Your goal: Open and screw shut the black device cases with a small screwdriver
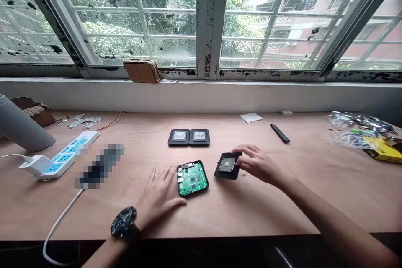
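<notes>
Pinching the black cover [225,169], the right hand [256,163] hides its edge, the left hand [158,196] lying spread.

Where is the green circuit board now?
In the head view, the green circuit board sits below and slightly left of centre, between the left hand and the black cover.
</notes>
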Tool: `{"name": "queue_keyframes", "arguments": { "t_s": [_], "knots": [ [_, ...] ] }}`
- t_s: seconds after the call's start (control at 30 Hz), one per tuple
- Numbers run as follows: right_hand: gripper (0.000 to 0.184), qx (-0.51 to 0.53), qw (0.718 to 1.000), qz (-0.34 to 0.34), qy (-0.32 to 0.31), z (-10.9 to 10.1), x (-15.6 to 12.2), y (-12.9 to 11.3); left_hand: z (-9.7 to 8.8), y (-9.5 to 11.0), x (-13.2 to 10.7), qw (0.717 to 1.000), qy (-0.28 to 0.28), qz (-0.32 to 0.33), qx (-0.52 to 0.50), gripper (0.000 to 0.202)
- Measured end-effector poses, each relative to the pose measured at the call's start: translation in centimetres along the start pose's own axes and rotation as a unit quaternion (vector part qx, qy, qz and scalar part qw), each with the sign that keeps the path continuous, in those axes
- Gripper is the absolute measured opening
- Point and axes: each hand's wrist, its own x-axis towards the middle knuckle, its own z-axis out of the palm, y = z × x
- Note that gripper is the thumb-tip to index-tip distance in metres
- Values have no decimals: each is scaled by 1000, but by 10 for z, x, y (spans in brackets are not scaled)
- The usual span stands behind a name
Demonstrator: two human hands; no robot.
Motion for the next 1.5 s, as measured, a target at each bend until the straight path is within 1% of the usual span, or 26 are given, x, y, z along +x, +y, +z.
{"name": "queue_keyframes", "arguments": {
  "t_s": [0.07,0.17,0.23,0.33,0.43,0.5,0.57,0.63,0.7,0.77,0.8,0.9,0.93,0.97,1.0,1.07,1.17,1.27,1.4,1.43,1.5],
  "knots": [
    [13,-10,1000,16,20,18,-19,2,2,-7,12,998,-37,7,-52,114],
    [18,-1,997,61,39,40,-43,5,3,-12,30,990,-69,16,-125,115],
    [20,-3,996,81,37,48,-52,6,-1,-11,42,984,-88,23,-154,117],
    [19,-24,995,89,26,51,-56,6,-8,-8,58,975,-129,43,-174,117],
    [25,-27,995,91,16,51,-56,6,-10,-7,66,972,-155,51,-171,115],
    [27,-15,995,99,13,52,-56,7,-7,-10,67,973,-160,48,-158,118],
    [25,6,993,119,11,53,-57,8,-1,-16,65,977,-158,45,-136,126],
    [24,30,988,153,19,52,-58,11,6,-25,62,981,-152,53,-106,134],
    [27,51,979,192,35,48,-60,15,11,-33,59,984,-147,75,-70,134],
    [36,68,973,218,36,43,-63,20,15,-38,58,984,-144,97,-38,128],
    [45,75,972,221,23,41,-66,23,16,-39,58,984,-143,104,-26,124],
    [90,87,974,201,-51,37,-75,30,16,-40,57,984,-135,112,-7,119],
    [102,88,975,192,-75,37,-78,32,16,-39,57,985,-134,113,-6,119],
    [110,89,974,183,-94,38,-80,33,16,-39,57,985,-133,114,-8,118],
    [114,88,974,176,-110,39,-82,34,16,-39,57,984,-133,115,-10,118],
    [112,82,975,167,-124,41,-83,35,16,-40,57,985,-132,113,-18,117],
    [108,77,976,165,-119,43,-84,36,16,-40,57,986,-124,109,-32,117],
    [114,78,977,168,-104,44,-83,37,14,-37,57,986,-122,105,-41,118],
    [131,82,978,161,-103,46,-73,34,8,-33,58,985,-131,94,-58,119],
    [131,86,977,159,-109,46,-69,33,6,-33,58,984,-136,89,-67,118],
    [127,100,975,158,-121,46,-61,28,2,-35,59,982,-144,75,-94,115]
  ]
}}
